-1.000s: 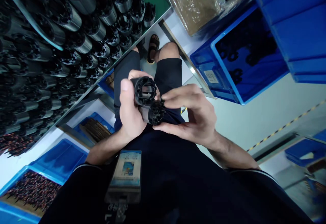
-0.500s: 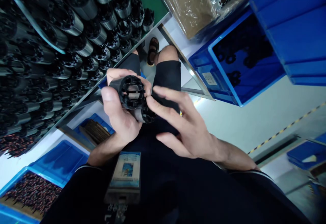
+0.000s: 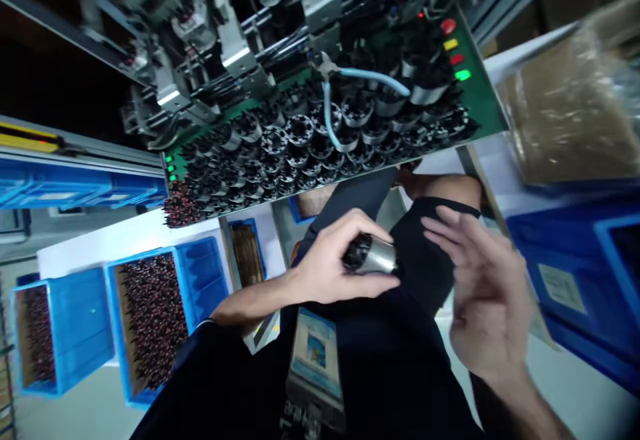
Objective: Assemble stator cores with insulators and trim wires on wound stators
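Observation:
My left hand point(image 3: 327, 263) is closed around a motor stator point(image 3: 380, 257), a short silver metal cylinder with black plastic at its ends, held on its side above my lap. Fingers hide part of it; whether a second one is in the grip I cannot tell. To the right, my right hand point(image 3: 487, 293) is raised with fingers stretched out and thumb side blurred, touching nothing. Beyond the hands, many similar stators point(image 3: 300, 130) stand packed in rows on the green machine top point(image 3: 490, 103).
Pliers with light-blue handles point(image 3: 373, 76) lie over the stators. Machine heads and rails point(image 3: 235, 47) are behind. Blue bins of small dark-red parts point(image 3: 150, 313) stand left. On the right are a plastic-wrapped carton point(image 3: 565, 100) and a blue crate point(image 3: 550, 280).
The view has swung up and left, showing more of the machine. My right hand has come away from the stator to the right. My left hand has tilted its stator onto its side.

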Demonstrator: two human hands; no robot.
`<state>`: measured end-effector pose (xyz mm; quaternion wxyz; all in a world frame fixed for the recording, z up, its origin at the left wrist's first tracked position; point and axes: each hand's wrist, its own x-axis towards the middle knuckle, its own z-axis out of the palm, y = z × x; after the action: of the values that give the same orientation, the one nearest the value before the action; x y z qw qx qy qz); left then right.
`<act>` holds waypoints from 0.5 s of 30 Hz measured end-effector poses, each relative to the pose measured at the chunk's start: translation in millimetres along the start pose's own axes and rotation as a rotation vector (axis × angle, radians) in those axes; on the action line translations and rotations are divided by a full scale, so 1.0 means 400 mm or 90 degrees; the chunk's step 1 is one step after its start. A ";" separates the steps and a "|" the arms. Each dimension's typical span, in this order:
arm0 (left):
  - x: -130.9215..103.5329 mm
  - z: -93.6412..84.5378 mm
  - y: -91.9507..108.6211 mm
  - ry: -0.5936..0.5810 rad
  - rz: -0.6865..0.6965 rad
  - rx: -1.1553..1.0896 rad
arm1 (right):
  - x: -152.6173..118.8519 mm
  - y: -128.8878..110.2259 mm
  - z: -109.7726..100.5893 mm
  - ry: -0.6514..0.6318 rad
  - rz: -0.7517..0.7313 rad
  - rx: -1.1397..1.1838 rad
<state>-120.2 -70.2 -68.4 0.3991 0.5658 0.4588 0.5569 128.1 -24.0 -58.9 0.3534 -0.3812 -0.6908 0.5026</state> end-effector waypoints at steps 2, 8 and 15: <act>-0.006 -0.145 0.021 0.037 0.050 0.187 | -0.019 0.037 -0.031 0.016 0.046 -0.002; 0.024 -0.502 0.042 0.110 0.139 0.761 | -0.066 0.107 -0.080 -0.086 0.178 -0.178; 0.089 -0.595 -0.024 0.072 0.036 0.906 | -0.041 0.048 -0.007 -0.240 0.106 -0.230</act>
<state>-359.5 -47.4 -53.6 -0.1060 0.6709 0.7161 0.1610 141.4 -33.3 -78.6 0.1021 -0.3936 -0.7891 0.4604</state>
